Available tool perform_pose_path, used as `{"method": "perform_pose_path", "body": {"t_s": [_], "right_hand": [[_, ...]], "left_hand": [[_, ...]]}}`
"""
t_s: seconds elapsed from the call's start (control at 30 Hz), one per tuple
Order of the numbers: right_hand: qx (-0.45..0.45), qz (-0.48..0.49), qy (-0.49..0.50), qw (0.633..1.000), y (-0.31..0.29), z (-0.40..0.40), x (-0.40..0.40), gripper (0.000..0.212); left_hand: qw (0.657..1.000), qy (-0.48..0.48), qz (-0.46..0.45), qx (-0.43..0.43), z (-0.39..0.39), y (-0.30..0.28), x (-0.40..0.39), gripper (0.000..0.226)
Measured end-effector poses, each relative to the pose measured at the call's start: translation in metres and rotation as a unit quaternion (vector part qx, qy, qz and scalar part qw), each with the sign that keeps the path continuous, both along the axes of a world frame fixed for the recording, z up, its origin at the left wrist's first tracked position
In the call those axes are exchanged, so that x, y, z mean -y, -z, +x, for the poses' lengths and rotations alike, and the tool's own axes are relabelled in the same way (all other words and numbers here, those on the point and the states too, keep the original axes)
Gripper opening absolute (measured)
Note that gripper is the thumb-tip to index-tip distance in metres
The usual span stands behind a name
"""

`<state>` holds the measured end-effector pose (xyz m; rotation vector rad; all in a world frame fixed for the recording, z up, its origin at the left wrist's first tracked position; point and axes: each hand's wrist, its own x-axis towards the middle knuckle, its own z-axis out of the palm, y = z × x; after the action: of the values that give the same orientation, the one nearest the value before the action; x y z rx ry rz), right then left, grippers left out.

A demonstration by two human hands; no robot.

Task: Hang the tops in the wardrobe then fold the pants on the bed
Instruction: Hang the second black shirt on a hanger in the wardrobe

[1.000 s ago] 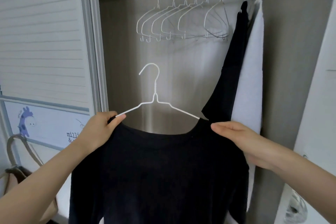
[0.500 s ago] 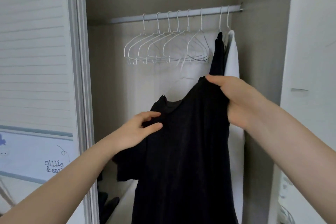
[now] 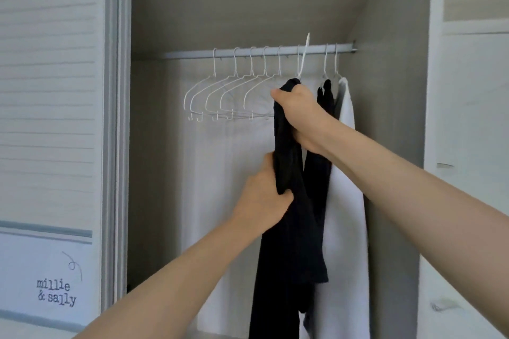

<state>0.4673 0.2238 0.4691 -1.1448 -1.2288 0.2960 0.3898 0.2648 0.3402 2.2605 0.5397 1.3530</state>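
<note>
Wardrobe interior, grey matte panels, metal rail (image 3: 259, 51) with empty white wire hangers (image 3: 220, 96). Black top (image 3: 289, 228) hangs bunched on its hanger (image 3: 304, 58), hook raised at the rail. Right hand (image 3: 300, 115) grips the shoulder end; left hand (image 3: 261, 198) clutches the fabric lower down. Judged: knit soft, light, limp; thin wire likely springy, so hold near the hook.

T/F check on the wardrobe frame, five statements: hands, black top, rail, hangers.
1. Both hands grip the black top. True: right hand near its top, left hand lower.
2. The wardrobe rail carries no hangers. False: several empty white hangers hang there.
3. A white garment hangs at the rail's right end. True.
4. The held hanger's hook is up at rail height. True.
5. The left hand is open and idle. False: it clutches the fabric.
</note>
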Motion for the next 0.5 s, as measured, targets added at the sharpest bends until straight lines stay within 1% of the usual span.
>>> {"method": "perform_pose_path", "body": {"t_s": [0.07, 0.1, 0.13, 0.23, 0.3, 0.33, 0.47, 0.5], "right_hand": [[0.029, 0.004, 0.025, 0.999, -0.013, 0.01, -0.015, 0.026], [0.039, 0.011, 0.039, 0.998, -0.018, 0.017, -0.021, 0.023], [0.044, 0.021, 0.057, 0.997, -0.026, 0.025, -0.029, 0.02], [0.057, 0.033, 0.091, 0.994, -0.041, 0.046, -0.049, 0.025], [0.061, 0.035, 0.106, 0.992, -0.051, 0.06, -0.066, 0.014], [0.056, 0.038, 0.104, 0.992, -0.057, 0.07, -0.077, 0.013], [0.032, 0.06, 0.103, 0.992, -0.085, 0.094, -0.108, 0.002], [0.022, 0.056, 0.113, 0.992, -0.091, 0.096, -0.112, 0.009]], "left_hand": [[0.999, -0.051, 0.0, 0.012, 0.005, 0.003, -0.019, 0.036], [0.998, -0.063, -0.005, 0.01, 0.007, 0.005, -0.029, 0.031], [0.997, -0.073, -0.007, 0.003, 0.01, 0.004, -0.042, 0.029], [0.997, -0.076, -0.023, 0.017, 0.018, 0.003, -0.074, 0.022], [0.996, -0.062, -0.046, 0.033, 0.028, -0.006, -0.094, 0.018], [0.996, -0.056, -0.051, 0.036, 0.036, -0.012, -0.104, 0.017], [0.998, -0.049, -0.034, 0.038, 0.066, -0.034, -0.132, 0.012], [0.997, -0.047, -0.03, 0.046, 0.072, -0.038, -0.135, 0.014]]}}
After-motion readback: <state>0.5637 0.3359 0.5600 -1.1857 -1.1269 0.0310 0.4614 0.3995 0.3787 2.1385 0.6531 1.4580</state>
